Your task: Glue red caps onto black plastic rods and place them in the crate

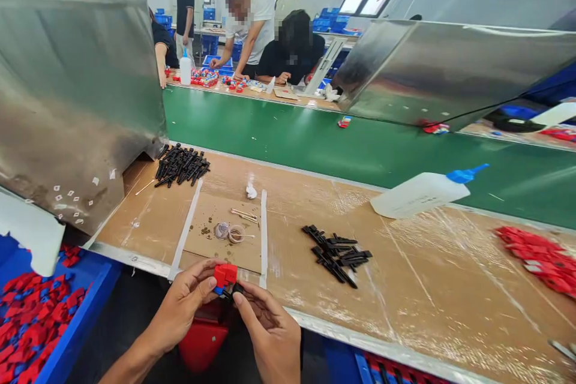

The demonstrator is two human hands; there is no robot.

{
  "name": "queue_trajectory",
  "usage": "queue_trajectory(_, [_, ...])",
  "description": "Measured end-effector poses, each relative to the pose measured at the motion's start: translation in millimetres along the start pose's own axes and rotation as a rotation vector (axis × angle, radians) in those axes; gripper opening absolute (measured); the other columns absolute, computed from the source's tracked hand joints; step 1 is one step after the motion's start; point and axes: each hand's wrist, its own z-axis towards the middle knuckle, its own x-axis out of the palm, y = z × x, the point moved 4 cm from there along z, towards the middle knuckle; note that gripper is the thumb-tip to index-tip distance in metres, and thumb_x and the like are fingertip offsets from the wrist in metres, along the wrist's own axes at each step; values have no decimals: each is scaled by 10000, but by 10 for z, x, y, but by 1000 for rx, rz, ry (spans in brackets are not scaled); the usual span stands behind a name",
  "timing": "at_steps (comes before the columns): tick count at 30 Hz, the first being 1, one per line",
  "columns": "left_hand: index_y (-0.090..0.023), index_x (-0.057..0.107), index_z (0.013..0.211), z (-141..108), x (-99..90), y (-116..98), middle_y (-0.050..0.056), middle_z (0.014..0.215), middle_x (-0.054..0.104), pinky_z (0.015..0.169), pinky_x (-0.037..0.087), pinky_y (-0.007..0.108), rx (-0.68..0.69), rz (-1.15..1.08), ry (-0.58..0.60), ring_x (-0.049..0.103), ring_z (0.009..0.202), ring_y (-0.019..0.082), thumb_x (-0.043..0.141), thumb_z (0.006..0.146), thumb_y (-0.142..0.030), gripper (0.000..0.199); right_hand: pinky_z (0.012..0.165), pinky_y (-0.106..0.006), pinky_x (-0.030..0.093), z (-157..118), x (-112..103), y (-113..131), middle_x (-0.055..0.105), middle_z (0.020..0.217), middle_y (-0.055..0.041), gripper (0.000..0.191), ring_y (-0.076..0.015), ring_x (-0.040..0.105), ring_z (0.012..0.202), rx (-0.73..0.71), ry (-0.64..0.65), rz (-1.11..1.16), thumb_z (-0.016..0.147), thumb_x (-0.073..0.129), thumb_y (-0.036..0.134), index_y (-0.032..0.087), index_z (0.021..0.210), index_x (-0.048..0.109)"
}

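Between the fingers of my left hand point(191, 300) is a small red and blue plastic part point(225, 276), held just over the table's near edge. My right hand point(272, 324) pinches a black plastic piece point(236, 289) against the lower right side of that part. Whether the two are joined I cannot tell. Beyond my hands lies a taped cardboard sheet point(202, 249) with a small round container point(236, 234) and several cotton swabs point(243, 215). A loose group of black pieces point(337, 254) lies to the right, and a larger black pile point(182, 165) sits at the back left.
A white bottle with a blue tip point(420, 195) lies tilted at the right. Red parts point(540, 258) are heaped at the far right. A blue bin point(85, 318) of red and blue parts stands lower left. Behind the table runs a green belt point(279, 132), with people working beyond.
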Motion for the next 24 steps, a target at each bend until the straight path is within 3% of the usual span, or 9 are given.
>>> queue_trajectory(3, [-216,642,1197,15,27,26,86,1230,647,1009,459,364,23,80,-19,571,1161,234,640,874,-338,345,685,-286,638,-19,-16,-15,787,887,-82,228,-236,754,763,5,-20,2,723,789,276,189,932,758])
queue_trajectory(9, [-211,590,1184,14,45,-42,88,1221,630,979,451,353,11,92,77,562,1150,217,575,916,-358,306,681,-284,620,40,-3,-31,779,820,-63,247,-215,736,722,94,39,61,664,839,322,196,850,737])
queue_trajectory(12, [-207,569,1102,29,44,-94,61,1098,660,895,463,291,5,136,126,605,1018,172,585,911,-366,249,580,-224,564,76,-18,-49,705,652,12,393,-149,663,588,121,88,75,601,887,293,210,934,696])
queue_trajectory(15, [-184,561,1013,64,64,-45,35,946,650,733,478,250,-88,99,205,619,811,137,575,909,-404,244,550,-207,518,83,-12,-72,610,586,67,608,-121,592,540,151,181,64,543,924,277,239,1094,668])
queue_trajectory(18, [-161,576,996,89,103,21,23,889,629,693,453,227,-119,37,252,598,764,122,581,906,-398,253,755,-285,556,58,31,-62,698,863,-5,749,-205,668,820,127,314,97,496,943,332,290,1188,660])
queue_trajectory(21, [-162,597,992,54,145,17,22,899,642,760,441,229,-57,74,289,594,819,124,566,921,-372,223,991,-381,477,29,57,-21,638,1181,-65,650,-300,575,1163,45,394,132,500,919,437,303,1104,719])
queue_trajectory(24, [-203,577,1191,-52,145,-60,70,1178,629,953,429,323,46,307,329,578,1080,197,555,926,-367,313,1017,-377,459,31,1,7,616,1223,-58,570,-302,548,1205,-13,345,99,525,904,447,315,1054,738])
